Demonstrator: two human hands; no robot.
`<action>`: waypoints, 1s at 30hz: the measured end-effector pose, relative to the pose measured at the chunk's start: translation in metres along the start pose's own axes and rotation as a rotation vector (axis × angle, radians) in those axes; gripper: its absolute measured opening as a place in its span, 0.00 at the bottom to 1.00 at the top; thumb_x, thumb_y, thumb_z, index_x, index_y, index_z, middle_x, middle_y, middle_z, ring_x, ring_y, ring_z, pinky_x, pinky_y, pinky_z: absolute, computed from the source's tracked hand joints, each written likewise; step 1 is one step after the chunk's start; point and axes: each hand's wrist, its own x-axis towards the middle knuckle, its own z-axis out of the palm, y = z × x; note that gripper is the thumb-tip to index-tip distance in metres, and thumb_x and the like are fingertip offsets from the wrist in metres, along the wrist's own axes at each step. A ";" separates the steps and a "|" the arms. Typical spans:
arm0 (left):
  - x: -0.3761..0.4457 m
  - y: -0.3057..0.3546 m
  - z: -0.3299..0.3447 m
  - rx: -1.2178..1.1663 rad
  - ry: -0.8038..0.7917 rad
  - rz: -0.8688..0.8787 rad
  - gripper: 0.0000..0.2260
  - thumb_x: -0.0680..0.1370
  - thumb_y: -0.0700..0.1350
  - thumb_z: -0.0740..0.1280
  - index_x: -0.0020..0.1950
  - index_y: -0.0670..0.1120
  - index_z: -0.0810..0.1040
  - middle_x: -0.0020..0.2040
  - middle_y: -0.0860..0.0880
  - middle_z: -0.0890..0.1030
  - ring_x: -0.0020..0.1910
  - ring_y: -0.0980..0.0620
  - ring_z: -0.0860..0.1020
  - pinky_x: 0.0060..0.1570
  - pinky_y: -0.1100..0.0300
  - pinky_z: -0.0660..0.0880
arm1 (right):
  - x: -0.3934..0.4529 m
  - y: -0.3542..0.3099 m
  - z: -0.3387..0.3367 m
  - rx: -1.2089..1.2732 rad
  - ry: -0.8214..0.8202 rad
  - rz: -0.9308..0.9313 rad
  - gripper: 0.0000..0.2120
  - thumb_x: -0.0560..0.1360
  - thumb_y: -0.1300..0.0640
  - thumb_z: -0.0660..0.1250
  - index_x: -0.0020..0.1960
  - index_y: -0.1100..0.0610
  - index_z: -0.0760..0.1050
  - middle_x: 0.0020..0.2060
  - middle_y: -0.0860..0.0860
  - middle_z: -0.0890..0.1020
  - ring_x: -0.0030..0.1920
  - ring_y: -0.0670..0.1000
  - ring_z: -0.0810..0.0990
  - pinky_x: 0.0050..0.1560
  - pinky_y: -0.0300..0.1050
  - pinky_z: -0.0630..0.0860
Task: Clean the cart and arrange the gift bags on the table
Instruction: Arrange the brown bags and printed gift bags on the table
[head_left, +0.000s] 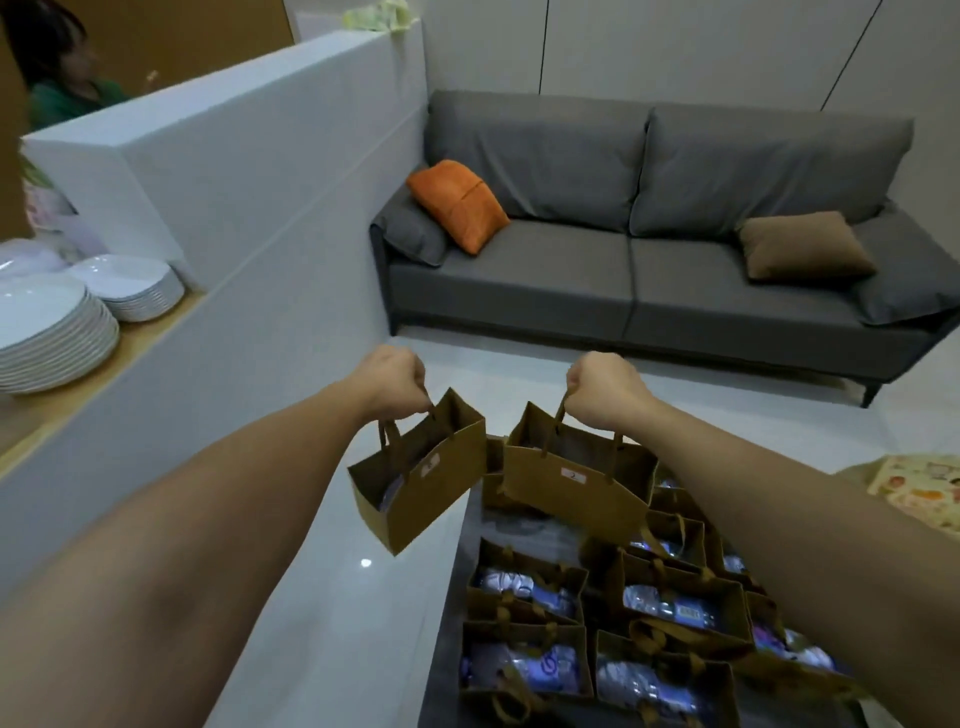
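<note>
Two bags up, one in each fist. My left hand (387, 376) is curled tight round the handle of the left bag (421, 480), which hangs tilted, off the cart's left edge and over the floor (337, 519). My right hand (605, 389) is clenched on the handle of the right bag (571, 488); that one hangs nearly level above the cart's far end. White label on each, the right one marked 2. The two bags hang close together at their top corners; whether they touch I cannot tell.

Cart (447, 623) below: dark top, packed with more brown bags (524, 587), open-mouthed, bluish packets inside.

Beyond the cart, a grey sofa (649, 280) with an orange cushion (457, 205) and a brown cushion (805, 244). Left of the cart, a white partition (234, 182), and stacked plates (57, 332) on a ledge. A person sits behind the partition.
</note>
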 end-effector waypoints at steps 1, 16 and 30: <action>-0.002 -0.006 0.005 -0.029 0.004 -0.021 0.10 0.75 0.42 0.71 0.35 0.47 0.76 0.36 0.47 0.76 0.38 0.51 0.76 0.34 0.60 0.72 | 0.002 -0.001 0.010 -0.016 -0.057 -0.019 0.09 0.73 0.67 0.66 0.35 0.57 0.76 0.33 0.54 0.77 0.37 0.53 0.78 0.34 0.45 0.75; -0.032 -0.060 0.090 -0.077 -0.228 -0.243 0.10 0.69 0.41 0.69 0.29 0.45 0.72 0.31 0.47 0.72 0.33 0.48 0.71 0.29 0.58 0.67 | 0.057 0.009 0.127 0.024 -0.349 -0.112 0.03 0.71 0.65 0.65 0.39 0.62 0.77 0.36 0.57 0.78 0.40 0.57 0.78 0.34 0.45 0.71; -0.024 -0.067 0.111 -0.038 -0.264 -0.247 0.09 0.71 0.45 0.69 0.33 0.44 0.74 0.34 0.45 0.75 0.36 0.46 0.75 0.33 0.55 0.71 | 0.087 0.015 0.146 0.068 -0.424 -0.089 0.04 0.70 0.65 0.68 0.36 0.61 0.75 0.34 0.56 0.74 0.37 0.55 0.74 0.35 0.47 0.71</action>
